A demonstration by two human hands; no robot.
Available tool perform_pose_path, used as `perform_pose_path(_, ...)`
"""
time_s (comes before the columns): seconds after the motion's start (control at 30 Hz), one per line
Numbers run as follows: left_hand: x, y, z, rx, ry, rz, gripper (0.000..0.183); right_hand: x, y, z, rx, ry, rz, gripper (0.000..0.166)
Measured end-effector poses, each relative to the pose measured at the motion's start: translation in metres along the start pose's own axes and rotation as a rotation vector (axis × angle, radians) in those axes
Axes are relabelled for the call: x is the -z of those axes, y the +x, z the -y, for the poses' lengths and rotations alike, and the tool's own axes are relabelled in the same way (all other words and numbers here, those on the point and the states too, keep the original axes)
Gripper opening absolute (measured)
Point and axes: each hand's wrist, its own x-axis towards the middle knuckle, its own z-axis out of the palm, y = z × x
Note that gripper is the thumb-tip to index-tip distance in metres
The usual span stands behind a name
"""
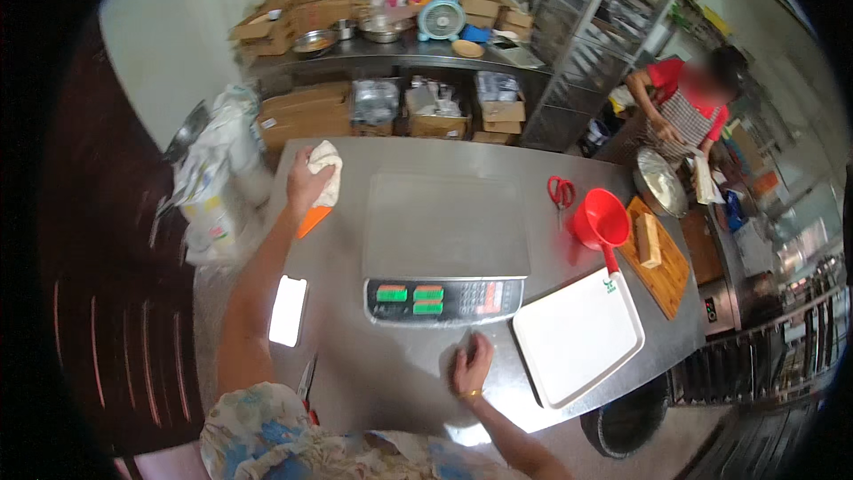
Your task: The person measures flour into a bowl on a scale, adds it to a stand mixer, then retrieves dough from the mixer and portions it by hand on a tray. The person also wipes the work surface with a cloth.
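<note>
At the far left corner of the steel table [406, 367], my left hand [305, 180] grips a crumpled white cloth [326, 161]. An orange flat scraper [313, 221] lies by the cloth, its upper part covered. My right hand [474, 363] rests empty near the front edge, thumb apart from its bent fingers. Between the hands stands a digital weighing scale [445, 227] with a bare platform and lit green displays. A smartphone [288, 311] with a bright white screen lies below my left hand. Close to my body is a partly hidden pair of scissors [307, 380].
Rightward are red-handled scissors [561, 193], a red plastic dipper [596, 219], a white tray [578, 340] and a wooden board [673, 287] bearing a pale block [647, 241]. A co-worker [693, 97] handles a metal bowl [660, 183]. White sacks [223, 193] stand left.
</note>
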Motion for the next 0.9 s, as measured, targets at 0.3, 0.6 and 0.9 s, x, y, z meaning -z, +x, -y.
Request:
perform_pose_path(0.3,-0.2,0.093,0.137,-0.145,0.5,0.672,0.068,-0.012,0.018,0.022,-0.031,-0.339,0.055,0.047)
perform_pose_path(0.6,-0.212,0.119,0.103,-0.038,0.63,0.485,0.046,-0.027,0.016,0.008,-0.023,-0.427,0.086,0.047)
perform_pose_path(0.9,0.01,0.087,0.231,0.214,0.491,0.292,0.044,-0.011,0.012,0.02,-0.015,-0.347,0.076,0.048)
